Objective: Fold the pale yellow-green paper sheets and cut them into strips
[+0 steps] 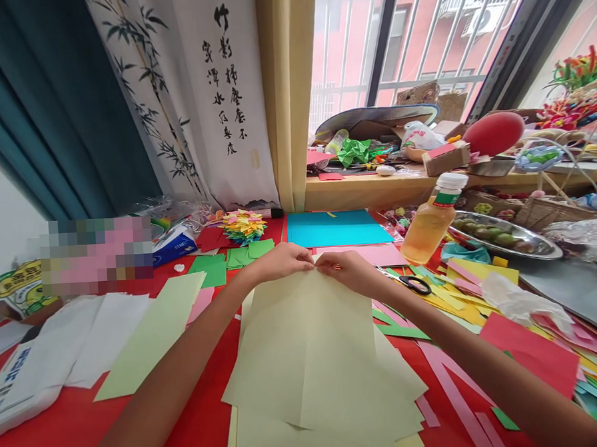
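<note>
Both hands meet at the far edge of a pale yellow-green paper sheet (pixel 325 355), which shows a crease down its middle. My left hand (pixel 291 258) pinches that edge from the left. Close beside it, my right hand (pixel 337 267) pinches the same edge from the right, the fingertips nearly touching. More pale sheets (pixel 290 444) lie stacked unevenly underneath. Beyond the hands are a pink sheet (pixel 380 254) and a blue sheet (pixel 336 228).
Black-handled scissors (pixel 416 284) and a bottle (pixel 431 223) stand right of the hands, near a metal fruit plate (pixel 540 246). Paper scraps (pixel 463 301) cover the right side. At left are green squares (pixel 211 269), a pale sheet (pixel 154 338) and a tissue pack (pixel 36 377).
</note>
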Motion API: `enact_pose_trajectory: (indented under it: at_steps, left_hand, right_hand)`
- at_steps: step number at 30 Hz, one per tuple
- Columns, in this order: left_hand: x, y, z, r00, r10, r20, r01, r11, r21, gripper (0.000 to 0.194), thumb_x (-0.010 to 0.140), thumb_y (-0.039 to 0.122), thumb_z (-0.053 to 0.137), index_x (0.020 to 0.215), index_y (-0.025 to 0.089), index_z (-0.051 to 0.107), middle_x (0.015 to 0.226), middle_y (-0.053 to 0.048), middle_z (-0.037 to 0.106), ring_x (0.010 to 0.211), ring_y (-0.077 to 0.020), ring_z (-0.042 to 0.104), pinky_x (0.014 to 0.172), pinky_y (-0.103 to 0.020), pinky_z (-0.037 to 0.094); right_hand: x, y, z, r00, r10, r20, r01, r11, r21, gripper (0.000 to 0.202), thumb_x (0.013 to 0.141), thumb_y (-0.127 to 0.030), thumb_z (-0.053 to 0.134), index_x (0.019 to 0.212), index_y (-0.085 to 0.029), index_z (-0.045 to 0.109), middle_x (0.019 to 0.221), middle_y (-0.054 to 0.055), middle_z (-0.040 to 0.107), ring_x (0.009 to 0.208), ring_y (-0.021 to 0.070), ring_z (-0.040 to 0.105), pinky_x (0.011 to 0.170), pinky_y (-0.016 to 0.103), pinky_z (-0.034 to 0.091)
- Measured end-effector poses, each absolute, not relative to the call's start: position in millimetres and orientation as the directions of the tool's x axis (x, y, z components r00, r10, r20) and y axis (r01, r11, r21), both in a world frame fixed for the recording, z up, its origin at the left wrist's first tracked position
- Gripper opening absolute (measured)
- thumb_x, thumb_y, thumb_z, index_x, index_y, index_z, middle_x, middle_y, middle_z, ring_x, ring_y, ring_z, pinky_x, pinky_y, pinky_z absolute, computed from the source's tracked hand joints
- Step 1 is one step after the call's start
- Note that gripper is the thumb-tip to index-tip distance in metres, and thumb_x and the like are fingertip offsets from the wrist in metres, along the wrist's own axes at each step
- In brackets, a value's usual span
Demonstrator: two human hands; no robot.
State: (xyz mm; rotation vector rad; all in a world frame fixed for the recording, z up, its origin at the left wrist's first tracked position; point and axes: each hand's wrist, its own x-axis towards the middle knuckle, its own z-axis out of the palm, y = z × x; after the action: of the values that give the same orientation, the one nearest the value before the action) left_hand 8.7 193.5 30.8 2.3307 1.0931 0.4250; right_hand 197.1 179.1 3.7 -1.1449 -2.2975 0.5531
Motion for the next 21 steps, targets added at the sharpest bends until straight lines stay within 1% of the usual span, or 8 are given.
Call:
enact_pose_trajectory:
  at_steps: [6, 10, 13, 17, 19, 21]
  left_hand:
    - [12.3, 192.0, 33.4, 0.576, 0.811, 0.102, 0.623, -0.516, 0.587, 0.021, 0.072, 0.031, 0.047, 0.077, 0.018, 0.063, 0.08, 0.0, 0.063, 0.077, -0.0148, 0.054, 0.061, -0.021, 0.035]
    - [14.3, 191.0, 32.9, 0.564, 0.819, 0.105, 0.619, -0.503, 0.603, 0.021, 0.071, 0.031, 0.048, 0.076, 0.018, 0.063, 0.078, 0.0, 0.063, 0.075, -0.0145, 0.055, 0.06, -0.021, 0.036]
    - [14.4, 189.4, 35.1, 0.565, 0.818, 0.107, 0.609, -0.502, 0.614, 0.021, 0.072, 0.032, 0.047, 0.077, 0.019, 0.062, 0.079, 0.001, 0.063, 0.076, -0.0149, 0.055, 0.062, -0.022, 0.037]
    - [9.5, 185.5, 44.2, 0.576, 0.811, 0.102, 0.573, -0.49, 0.657, 0.023, 0.075, 0.035, 0.045, 0.083, 0.02, 0.061, 0.089, 0.001, 0.062, 0.084, -0.0151, 0.055, 0.067, -0.021, 0.039]
    - [4.8, 184.3, 49.2, 0.558, 0.824, 0.104, 0.563, -0.468, 0.681, 0.027, 0.077, 0.038, 0.043, 0.089, 0.021, 0.059, 0.096, 0.0, 0.06, 0.087, -0.0156, 0.055, 0.067, -0.022, 0.04]
    - [-0.2, 185.1, 52.0, 0.521, 0.845, 0.12, 0.579, -0.453, 0.678, 0.031, 0.078, 0.041, 0.041, 0.093, 0.021, 0.058, 0.1, -0.001, 0.058, 0.087, -0.0164, 0.055, 0.067, -0.023, 0.041]
  right_hand:
    - [196.6, 177.4, 8.4, -0.511, 0.804, 0.305, 0.596, 0.587, -0.548, 0.02, 0.079, -0.024, 0.043, 0.08, -0.019, 0.062, 0.079, 0.003, 0.063, 0.071, 0.0154, 0.055, 0.06, 0.024, 0.038]
    - [196.1, 176.6, 9.5, -0.51, 0.804, 0.304, 0.592, 0.585, -0.554, 0.02, 0.079, -0.024, 0.043, 0.08, -0.019, 0.062, 0.08, 0.003, 0.063, 0.072, 0.0155, 0.054, 0.061, 0.024, 0.038]
    - [197.3, 175.7, 12.2, -0.5, 0.817, 0.288, 0.597, 0.566, -0.569, 0.022, 0.08, -0.027, 0.042, 0.079, -0.019, 0.062, 0.08, 0.004, 0.063, 0.072, 0.0162, 0.054, 0.061, 0.025, 0.038]
    - [203.2, 175.7, 18.9, -0.508, 0.825, 0.247, 0.559, 0.534, -0.634, 0.025, 0.081, -0.036, 0.041, 0.079, -0.02, 0.061, 0.081, 0.002, 0.062, 0.073, 0.0159, 0.054, 0.061, 0.025, 0.039]
    - [208.2, 177.5, 22.2, -0.499, 0.832, 0.244, 0.534, 0.517, -0.669, 0.027, 0.081, -0.041, 0.041, 0.08, -0.021, 0.06, 0.083, 0.001, 0.062, 0.074, 0.0159, 0.054, 0.061, 0.025, 0.039]
    - [214.3, 180.6, 24.7, -0.47, 0.846, 0.252, 0.52, 0.496, -0.696, 0.029, 0.08, -0.044, 0.042, 0.081, -0.021, 0.06, 0.083, 0.001, 0.061, 0.075, 0.0162, 0.054, 0.062, 0.025, 0.04]
